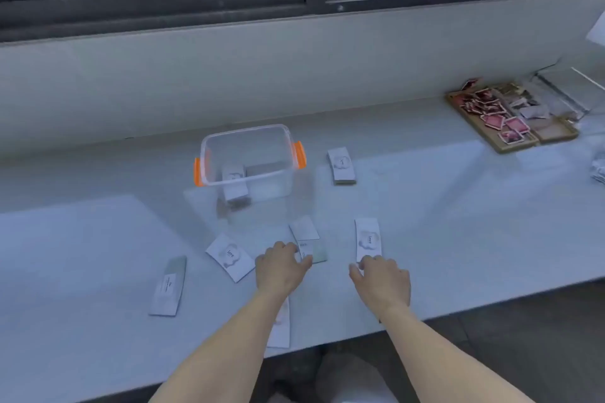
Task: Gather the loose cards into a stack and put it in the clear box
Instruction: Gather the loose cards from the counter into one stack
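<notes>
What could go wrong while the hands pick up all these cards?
1. A card lies partly under the left forearm near the table edge; a sweep of the arm could knock it off.
2. The small stack right of the clear box and the far-left card lie away from both hands and might be missed.
3. The left hand rests on overlapping cards; grabbing fast could bend or scatter them.

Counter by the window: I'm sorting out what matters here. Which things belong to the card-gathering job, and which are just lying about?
Job:
loose cards
small card pile
clear box
left hand
right hand

Lying about:
wooden tray
red picture tiles
</notes>
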`<control>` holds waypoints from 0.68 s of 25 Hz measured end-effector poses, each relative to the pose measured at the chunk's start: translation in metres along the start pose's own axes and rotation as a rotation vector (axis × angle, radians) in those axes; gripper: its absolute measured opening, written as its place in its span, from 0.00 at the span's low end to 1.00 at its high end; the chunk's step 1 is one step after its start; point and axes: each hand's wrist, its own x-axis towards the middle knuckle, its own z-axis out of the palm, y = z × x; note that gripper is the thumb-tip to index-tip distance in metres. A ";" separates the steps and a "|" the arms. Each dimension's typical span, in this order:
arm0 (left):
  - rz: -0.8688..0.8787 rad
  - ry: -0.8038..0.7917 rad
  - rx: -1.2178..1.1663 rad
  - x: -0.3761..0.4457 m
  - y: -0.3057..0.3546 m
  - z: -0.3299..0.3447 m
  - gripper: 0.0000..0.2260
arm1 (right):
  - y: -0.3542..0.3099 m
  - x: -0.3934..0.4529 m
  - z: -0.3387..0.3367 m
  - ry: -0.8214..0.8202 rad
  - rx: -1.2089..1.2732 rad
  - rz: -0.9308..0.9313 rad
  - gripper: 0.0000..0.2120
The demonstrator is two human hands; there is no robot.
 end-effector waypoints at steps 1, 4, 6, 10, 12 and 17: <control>-0.033 -0.039 -0.025 0.008 0.002 -0.002 0.21 | 0.005 0.009 -0.004 -0.016 -0.030 0.011 0.19; -0.109 -0.085 -0.061 0.033 0.011 -0.012 0.22 | 0.017 0.040 -0.013 -0.077 -0.068 0.041 0.18; -0.089 -0.109 0.017 0.049 0.019 -0.015 0.26 | 0.019 0.058 -0.018 -0.118 -0.075 0.053 0.19; -0.068 -0.137 0.198 0.070 0.031 -0.020 0.36 | 0.022 0.084 -0.020 -0.176 -0.085 0.119 0.25; -0.067 -0.163 0.249 0.076 0.034 -0.019 0.38 | 0.022 0.092 -0.018 -0.206 -0.087 0.132 0.30; -0.079 -0.176 0.289 0.082 0.039 -0.012 0.39 | 0.021 0.102 -0.011 -0.235 -0.027 0.181 0.35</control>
